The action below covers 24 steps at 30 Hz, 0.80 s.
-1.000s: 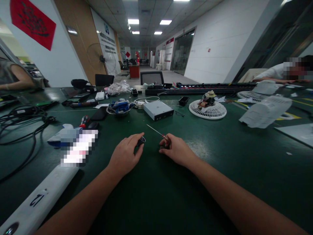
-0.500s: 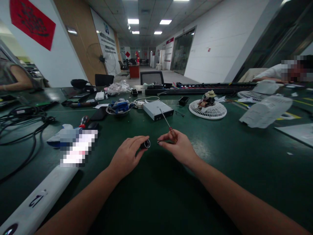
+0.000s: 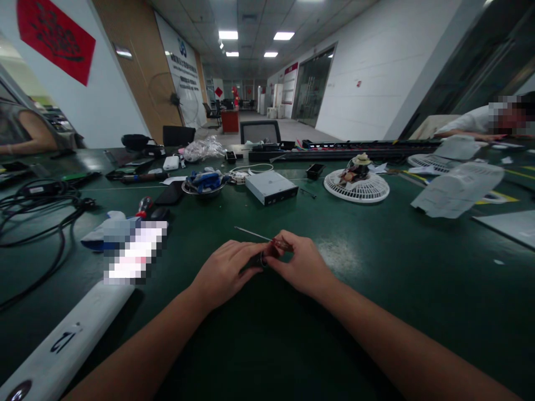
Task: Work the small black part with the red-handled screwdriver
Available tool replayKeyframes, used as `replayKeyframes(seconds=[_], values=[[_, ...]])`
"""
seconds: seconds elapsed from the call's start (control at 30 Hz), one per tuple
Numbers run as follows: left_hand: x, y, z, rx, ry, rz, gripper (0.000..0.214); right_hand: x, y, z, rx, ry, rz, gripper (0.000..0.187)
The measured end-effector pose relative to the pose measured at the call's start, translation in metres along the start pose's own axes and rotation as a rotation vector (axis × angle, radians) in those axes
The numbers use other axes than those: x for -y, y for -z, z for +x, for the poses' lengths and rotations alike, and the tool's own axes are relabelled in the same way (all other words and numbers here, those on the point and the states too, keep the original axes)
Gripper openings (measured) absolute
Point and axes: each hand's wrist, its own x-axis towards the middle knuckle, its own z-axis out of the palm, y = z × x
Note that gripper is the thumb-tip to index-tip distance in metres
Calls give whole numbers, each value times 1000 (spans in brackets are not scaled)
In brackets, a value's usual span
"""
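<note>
My left hand point(image 3: 225, 273) is closed on a small dark cylindrical part with a shiny rim point(image 3: 263, 259), held just above the dark green table. Opposite it, my right hand point(image 3: 304, 263) grips a screwdriver point(image 3: 256, 233) with a reddish see-through handle. Its thin metal shaft points left, passing above my left fingers. The right thumb and fingertips meet the open rim of the dark part; whatever small piece they pinch there is hidden.
Beyond my hands lies a grey optical drive point(image 3: 271, 188), with a metal bowl point(image 3: 203, 192) to its left. A white fan grille point(image 3: 355, 192) sits right. At left are a red-handled screwdriver point(image 3: 144, 206), black cables point(image 3: 58, 223) and a long white device point(image 3: 71, 334). People sit at both sides.
My hands have come together, the right fingertips reaching the rim of the dark part. The screwdriver shaft has swung down from pointing up and away to lying nearly level toward the left.
</note>
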Motion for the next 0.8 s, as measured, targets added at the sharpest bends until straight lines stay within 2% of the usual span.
replayKeyframes(seconds=[0.07,0.23,0.33,0.43,0.53,0.6,0.67,0.7,0.8], values=[[0,0,0,-9,-11,-1,45,-1,-1,1,19,-30,60,14],[-2,0,2,-56,-61,-24,40,-12,-6,7,74,-182,428,28],[-4,-1,3,-42,-85,-40,37,-17,-8,8,132,-238,498,32],[-4,-3,1,-20,-61,-34,39,-19,-8,6,136,-196,374,30],[0,-3,-1,-63,27,-16,42,-18,-4,4,107,-130,241,22],[4,-3,-2,-106,103,15,44,-18,2,4,82,-93,175,21],[8,-2,-3,-145,190,48,46,-18,12,5,53,-46,77,37],[11,-2,-4,-162,244,58,48,-18,17,6,45,-19,2,40],[20,-1,-5,-182,423,54,57,-18,32,10,70,18,-179,28]])
